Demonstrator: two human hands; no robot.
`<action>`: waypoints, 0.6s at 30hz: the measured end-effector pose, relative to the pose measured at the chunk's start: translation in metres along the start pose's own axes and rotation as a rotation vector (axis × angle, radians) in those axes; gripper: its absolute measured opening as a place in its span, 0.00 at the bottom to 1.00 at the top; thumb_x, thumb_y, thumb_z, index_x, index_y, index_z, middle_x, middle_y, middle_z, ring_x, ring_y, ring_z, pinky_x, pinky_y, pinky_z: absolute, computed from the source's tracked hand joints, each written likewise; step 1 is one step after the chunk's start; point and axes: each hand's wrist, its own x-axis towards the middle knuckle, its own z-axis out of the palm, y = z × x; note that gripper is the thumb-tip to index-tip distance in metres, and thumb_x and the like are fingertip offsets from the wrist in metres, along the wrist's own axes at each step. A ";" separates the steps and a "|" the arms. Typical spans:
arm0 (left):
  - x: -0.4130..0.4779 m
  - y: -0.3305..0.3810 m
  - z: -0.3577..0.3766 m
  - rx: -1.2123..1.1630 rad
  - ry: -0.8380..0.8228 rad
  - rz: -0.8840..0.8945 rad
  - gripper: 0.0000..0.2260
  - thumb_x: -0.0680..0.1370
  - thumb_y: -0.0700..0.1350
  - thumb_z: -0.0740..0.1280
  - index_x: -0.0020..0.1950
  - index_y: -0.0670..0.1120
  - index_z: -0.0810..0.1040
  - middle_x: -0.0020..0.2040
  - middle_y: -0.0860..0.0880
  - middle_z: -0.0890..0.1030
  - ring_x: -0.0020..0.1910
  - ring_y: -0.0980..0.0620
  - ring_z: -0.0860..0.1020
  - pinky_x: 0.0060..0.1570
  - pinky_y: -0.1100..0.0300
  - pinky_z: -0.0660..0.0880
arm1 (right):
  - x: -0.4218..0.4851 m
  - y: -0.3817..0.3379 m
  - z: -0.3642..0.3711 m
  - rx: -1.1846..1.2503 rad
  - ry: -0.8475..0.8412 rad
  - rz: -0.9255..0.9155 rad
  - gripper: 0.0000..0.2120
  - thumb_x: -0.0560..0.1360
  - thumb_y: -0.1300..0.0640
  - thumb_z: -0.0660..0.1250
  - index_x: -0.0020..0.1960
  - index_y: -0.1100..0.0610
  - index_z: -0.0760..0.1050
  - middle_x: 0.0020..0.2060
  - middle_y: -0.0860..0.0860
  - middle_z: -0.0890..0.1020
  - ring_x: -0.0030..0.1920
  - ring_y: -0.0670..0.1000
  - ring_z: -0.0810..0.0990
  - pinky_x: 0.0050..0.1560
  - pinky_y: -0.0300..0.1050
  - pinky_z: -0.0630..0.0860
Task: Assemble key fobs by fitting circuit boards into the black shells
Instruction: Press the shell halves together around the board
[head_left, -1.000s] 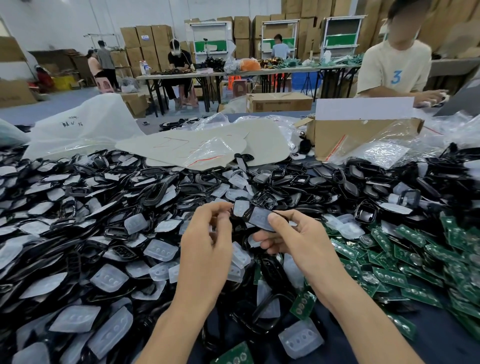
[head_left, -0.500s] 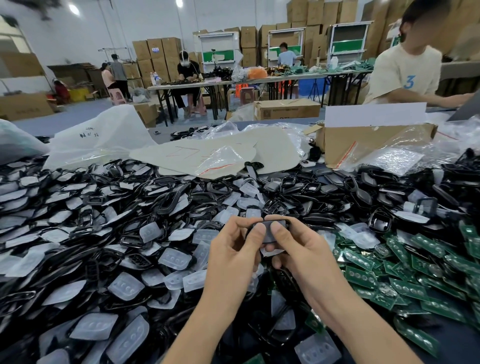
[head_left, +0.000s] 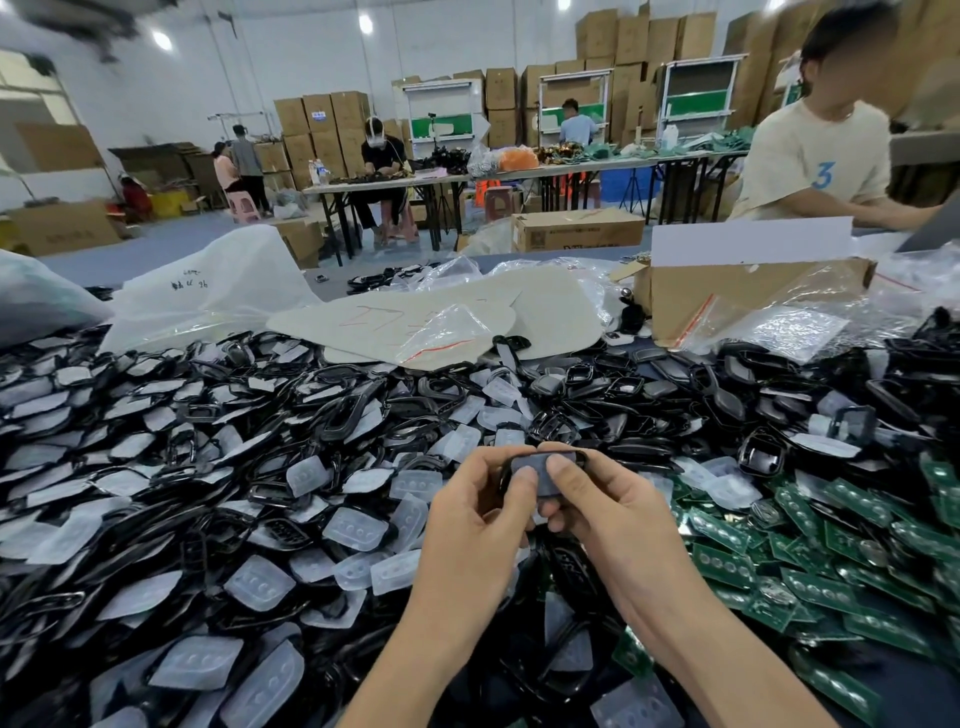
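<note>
Both my hands hold one black key fob shell (head_left: 540, 464) with a translucent rubber pad set in it, above the middle of the pile. My left hand (head_left: 480, 512) grips its left side, thumb pressing on the pad. My right hand (head_left: 605, 506) grips its right side, thumb also on the pad. A heap of black shells (head_left: 332, 415) mixed with translucent pads (head_left: 356, 527) covers the table. Green circuit boards (head_left: 810, 551) lie piled at the right. Whether a board sits inside the held shell is hidden.
A cardboard box (head_left: 727, 296) and clear plastic bags (head_left: 795, 325) stand at the back right, a white bag (head_left: 208, 291) at the back left. A person in a pale shirt (head_left: 821, 166) sits across the table. Other workers and stacked cartons fill the room behind.
My hands came together on the shell and drew it lower and closer to me; both thumbs now press on the pad. The view tilted upward.
</note>
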 end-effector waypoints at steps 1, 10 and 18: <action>0.000 0.000 0.000 -0.010 0.011 -0.002 0.06 0.82 0.41 0.66 0.52 0.52 0.81 0.37 0.53 0.82 0.34 0.57 0.78 0.36 0.63 0.75 | 0.000 -0.001 0.001 0.024 -0.004 0.000 0.12 0.74 0.51 0.72 0.53 0.55 0.86 0.38 0.55 0.83 0.37 0.48 0.79 0.39 0.37 0.78; 0.003 0.000 -0.003 -0.086 0.049 -0.020 0.05 0.81 0.41 0.66 0.54 0.47 0.81 0.33 0.52 0.79 0.32 0.57 0.76 0.35 0.66 0.74 | -0.005 -0.007 0.002 0.053 -0.022 0.009 0.13 0.83 0.59 0.62 0.52 0.53 0.86 0.40 0.57 0.85 0.41 0.50 0.83 0.47 0.38 0.80; 0.002 0.002 -0.001 -0.059 0.036 -0.002 0.05 0.81 0.40 0.66 0.54 0.47 0.80 0.32 0.54 0.79 0.31 0.58 0.75 0.34 0.68 0.73 | 0.000 -0.001 0.000 -0.052 0.028 -0.023 0.10 0.76 0.52 0.66 0.51 0.50 0.86 0.38 0.53 0.85 0.39 0.48 0.83 0.46 0.39 0.81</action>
